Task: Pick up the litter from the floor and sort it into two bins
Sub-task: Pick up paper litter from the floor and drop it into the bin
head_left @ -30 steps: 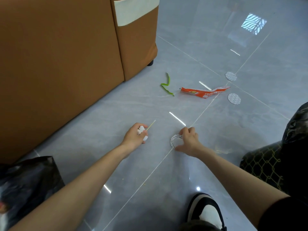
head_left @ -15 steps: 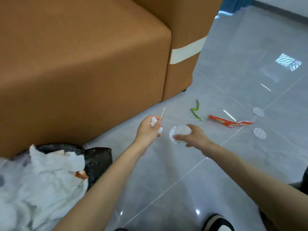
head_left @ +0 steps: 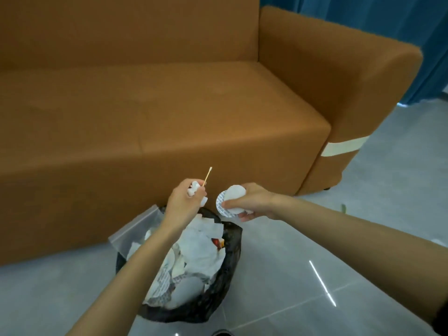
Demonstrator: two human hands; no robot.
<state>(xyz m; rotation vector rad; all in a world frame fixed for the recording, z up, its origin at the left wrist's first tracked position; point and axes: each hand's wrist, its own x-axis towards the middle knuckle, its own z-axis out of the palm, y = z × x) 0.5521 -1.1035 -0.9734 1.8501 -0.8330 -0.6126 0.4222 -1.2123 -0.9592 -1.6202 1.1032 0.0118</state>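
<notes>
A bin lined with a black bag (head_left: 225, 282) stands on the floor in front of the sofa, full of crumpled white paper and wrappers. My left hand (head_left: 184, 202) hovers over its far rim and grips small white scraps (head_left: 193, 187) together with a thin wooden stick (head_left: 207, 176) that points upward. Just to the right, my right hand (head_left: 249, 201) holds round white lids (head_left: 228, 202), one printed and one plain, above the bin's far right edge.
An orange-brown sofa (head_left: 169, 105) fills the view behind the bin, its armrest (head_left: 339, 81) at the right with a pale strip of tape. Grey glossy tiles (head_left: 363, 226) lie to the right. A clear plastic bag (head_left: 135, 229) hangs at the bin's left rim.
My view has swung left from the floor litter to the bin. Both hands lifted their pickings from the floor and carried them over the bin's far rim.
</notes>
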